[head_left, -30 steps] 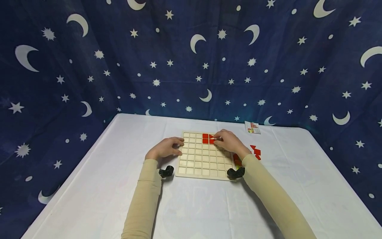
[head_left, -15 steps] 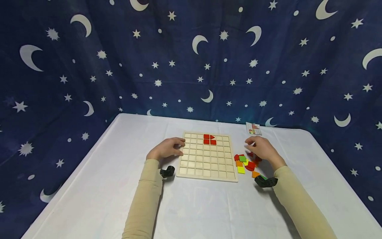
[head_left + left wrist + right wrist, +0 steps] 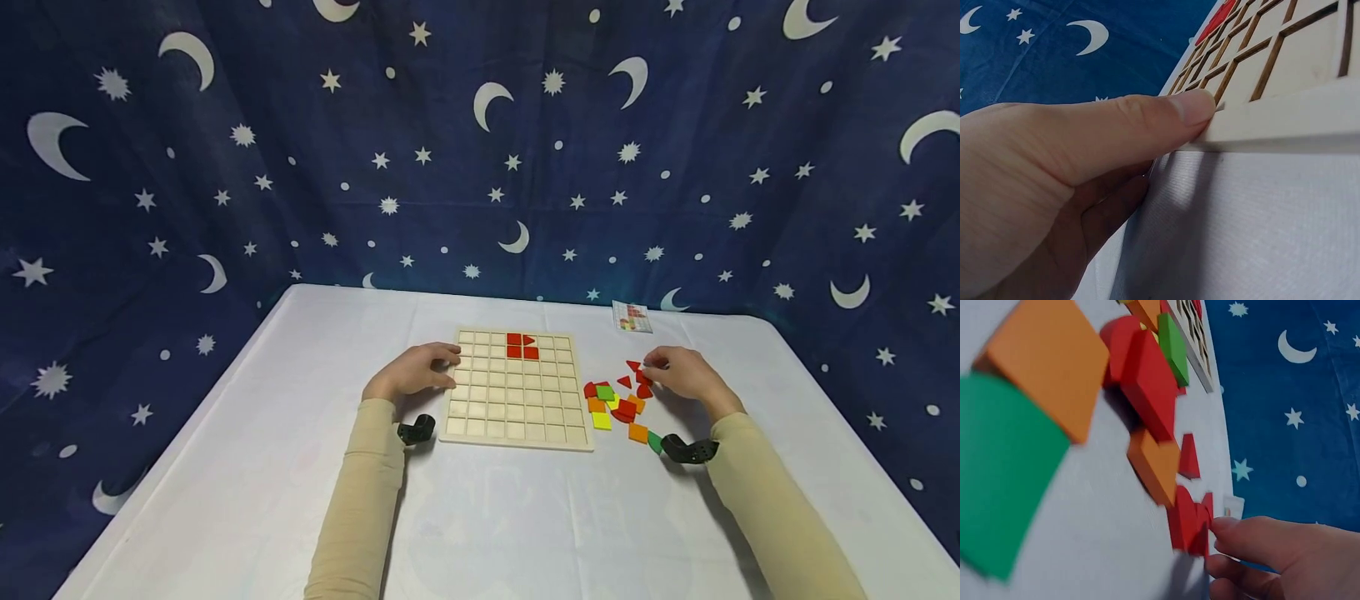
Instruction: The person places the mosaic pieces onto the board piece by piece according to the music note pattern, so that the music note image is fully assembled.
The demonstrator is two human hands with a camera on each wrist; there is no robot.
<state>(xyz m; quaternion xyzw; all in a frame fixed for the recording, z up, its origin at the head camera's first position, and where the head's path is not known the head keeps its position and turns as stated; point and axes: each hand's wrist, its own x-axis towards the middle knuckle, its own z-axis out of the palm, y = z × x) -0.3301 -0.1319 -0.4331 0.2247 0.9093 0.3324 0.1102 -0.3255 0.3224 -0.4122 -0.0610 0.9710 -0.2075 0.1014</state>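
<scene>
A wooden grid board [image 3: 517, 400] lies on the white table. Red squares [image 3: 513, 346] and a red triangle [image 3: 528, 340] sit in its cells near the far edge. My left hand [image 3: 414, 371] rests at the board's left edge; in the left wrist view its straight thumb [image 3: 1141, 122] touches the pale rim. To the right of the board my right hand [image 3: 686, 371] reaches into a small group of red pieces [image 3: 643, 390]. Its thumb and fingertips are right at a red piece [image 3: 1186, 519] in the right wrist view, a slight gap showing between them.
Loose orange, yellow, green and red pieces lie between the board and my right hand, among them a yellow square [image 3: 602, 421], an orange square [image 3: 637, 432] and a green rounded piece [image 3: 655, 442]. A printed pattern card [image 3: 632, 317] lies near the table's back edge.
My right hand has left the red pieces on the board, uncovering the red triangle there, and moved right to the loose red pieces. My left hand stays at the board's edge.
</scene>
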